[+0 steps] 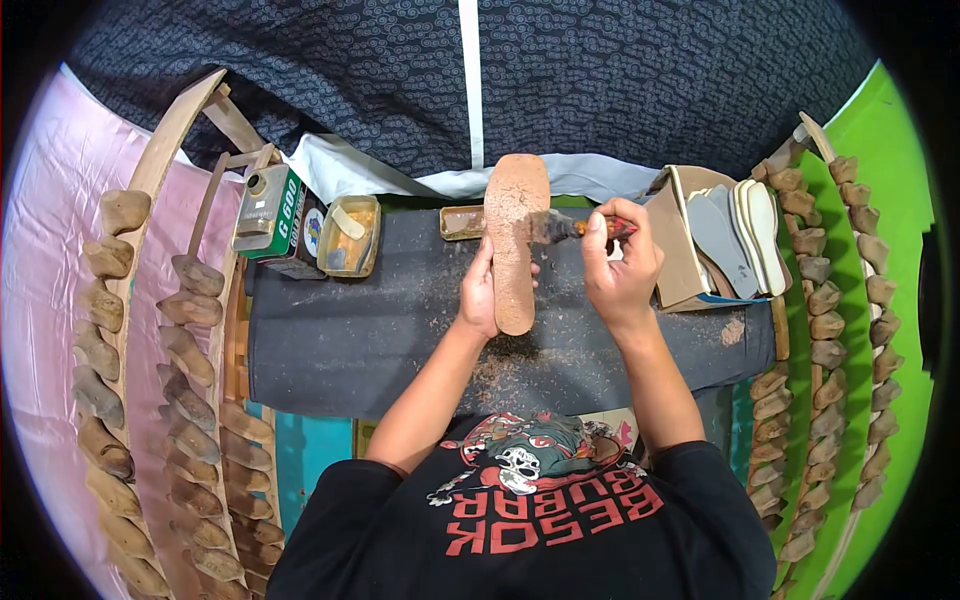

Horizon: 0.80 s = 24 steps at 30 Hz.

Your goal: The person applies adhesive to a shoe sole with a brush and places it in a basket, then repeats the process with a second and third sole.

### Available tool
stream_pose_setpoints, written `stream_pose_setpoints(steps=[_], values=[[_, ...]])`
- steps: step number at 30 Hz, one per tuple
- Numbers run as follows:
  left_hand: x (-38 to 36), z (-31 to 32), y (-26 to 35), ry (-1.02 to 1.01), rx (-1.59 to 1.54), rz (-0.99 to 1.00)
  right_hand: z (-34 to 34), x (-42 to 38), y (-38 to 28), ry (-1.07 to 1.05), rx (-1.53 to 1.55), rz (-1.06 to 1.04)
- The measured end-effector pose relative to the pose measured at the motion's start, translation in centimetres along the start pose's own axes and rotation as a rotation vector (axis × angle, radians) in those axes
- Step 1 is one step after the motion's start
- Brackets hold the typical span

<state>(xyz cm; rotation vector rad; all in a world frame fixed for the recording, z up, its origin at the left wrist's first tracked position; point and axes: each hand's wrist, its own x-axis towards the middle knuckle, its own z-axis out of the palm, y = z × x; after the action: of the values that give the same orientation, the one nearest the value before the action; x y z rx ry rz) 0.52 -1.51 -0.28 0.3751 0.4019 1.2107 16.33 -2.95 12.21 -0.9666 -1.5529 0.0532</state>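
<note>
My left hand point(483, 290) is closed around the lower half of a brown, cork-like shoe sole point(516, 270), held upright above the table. Its thumb shows on the left edge and fingertips on the right edge. The sole's upper part looks rough and crumbly. In my right hand point(622, 262) is a brush point(572, 229) with a dark head and an orange, black and red handle. The head meets the sole's right edge near its middle and is slightly blurred. Brown crumbs point(497, 375) lie scattered on the dark cloth below the sole.
A dark cloth point(330, 345) covers the table. At the left stand a green glue can point(272, 215) and a plastic tub point(350, 262); a small tray point(458, 224) sits behind the sole. A cardboard box point(678, 270) holds several soles. Racks of wooden shoe lasts point(190, 355) flank both sides.
</note>
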Motion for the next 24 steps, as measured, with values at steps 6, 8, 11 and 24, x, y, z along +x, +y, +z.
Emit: stream_pose_setpoints(steps=[6, 8, 11, 24], values=[[-0.3, 0.5, -0.6, -0.037, 0.028, 0.001, 0.1, 0.8, 1.3, -0.013, -0.087, 0.016], [-0.1, 0.0, -0.3, -0.079, 0.023, -0.023, -0.1, -0.5, 0.7, -0.067, -0.062, 0.005], [0.2, 1.8, 0.2, 0.056, -0.121, -0.001, -0.4, -2.4, -1.2, -0.200, -0.013, -0.042], [-0.3, -0.4, 0.0, -0.121, 0.042, -0.056, 0.3, -0.9, 0.4, -0.177, -0.061, -0.154]])
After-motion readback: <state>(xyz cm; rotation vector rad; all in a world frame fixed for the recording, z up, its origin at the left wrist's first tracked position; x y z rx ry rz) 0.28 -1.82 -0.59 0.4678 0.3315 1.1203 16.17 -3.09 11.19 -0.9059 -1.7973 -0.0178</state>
